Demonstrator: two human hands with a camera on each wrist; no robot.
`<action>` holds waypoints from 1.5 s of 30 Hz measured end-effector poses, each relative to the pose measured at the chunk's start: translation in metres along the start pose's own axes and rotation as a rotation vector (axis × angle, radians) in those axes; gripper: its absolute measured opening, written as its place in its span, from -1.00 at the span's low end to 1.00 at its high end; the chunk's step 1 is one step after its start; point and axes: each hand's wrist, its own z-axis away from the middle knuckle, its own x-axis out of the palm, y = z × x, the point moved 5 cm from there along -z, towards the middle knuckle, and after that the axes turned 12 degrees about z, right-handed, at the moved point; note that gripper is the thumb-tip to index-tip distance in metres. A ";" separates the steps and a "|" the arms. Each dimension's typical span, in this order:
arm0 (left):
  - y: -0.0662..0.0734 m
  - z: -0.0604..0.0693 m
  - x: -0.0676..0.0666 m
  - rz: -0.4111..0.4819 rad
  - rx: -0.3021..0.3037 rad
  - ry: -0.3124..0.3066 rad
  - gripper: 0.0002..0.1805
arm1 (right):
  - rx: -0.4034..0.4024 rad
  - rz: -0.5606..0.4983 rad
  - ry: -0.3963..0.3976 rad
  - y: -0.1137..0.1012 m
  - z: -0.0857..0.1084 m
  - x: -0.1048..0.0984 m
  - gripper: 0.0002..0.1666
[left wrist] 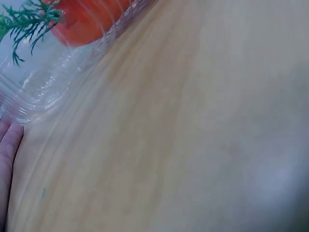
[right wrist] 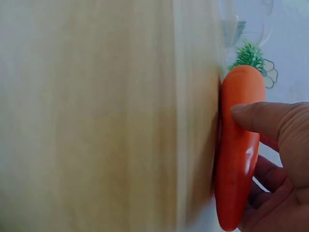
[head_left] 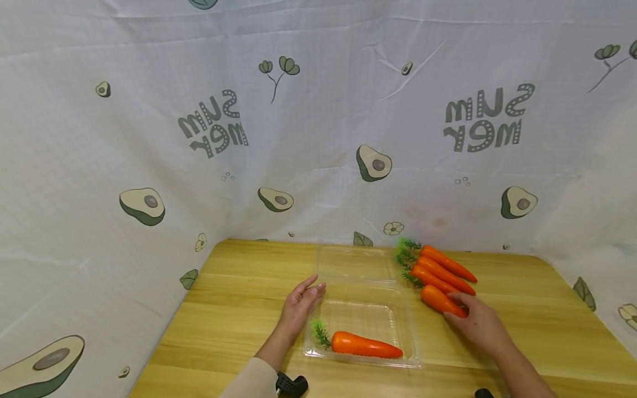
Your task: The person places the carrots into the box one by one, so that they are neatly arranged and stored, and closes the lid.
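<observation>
A clear plastic clamshell box (head_left: 358,309) lies with its lid folded back, and one orange carrot (head_left: 365,345) with a green top is inside along the near wall. Against the box's left side rests my left hand (head_left: 297,307), its fingers fairly straight at the rim. To the right of the box, my right hand (head_left: 479,323) has thumb and fingers around the nearest carrot (head_left: 438,299) of a group. In the right wrist view the thumb presses on one side of this carrot (right wrist: 237,150), with fingers behind it; it appears to be on the table.
Several more carrots (head_left: 444,265) lie side by side behind the held one, leafy tops toward the box. The wooden table (head_left: 239,298) ends at a white printed cloth (head_left: 318,121) at the back and sides. The lid (head_left: 355,263) reaches toward that cloth.
</observation>
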 end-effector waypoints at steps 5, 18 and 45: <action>0.000 0.000 0.000 0.006 -0.008 0.004 -0.39 | -0.007 0.019 0.000 -0.002 0.001 0.001 -0.24; -0.001 -0.001 0.000 0.015 -0.011 0.015 -0.39 | 0.000 0.016 0.012 -0.005 0.004 -0.002 -0.24; 0.000 0.001 0.001 0.012 -0.008 0.022 -0.40 | 0.036 -0.062 0.057 -0.010 0.011 -0.018 -0.14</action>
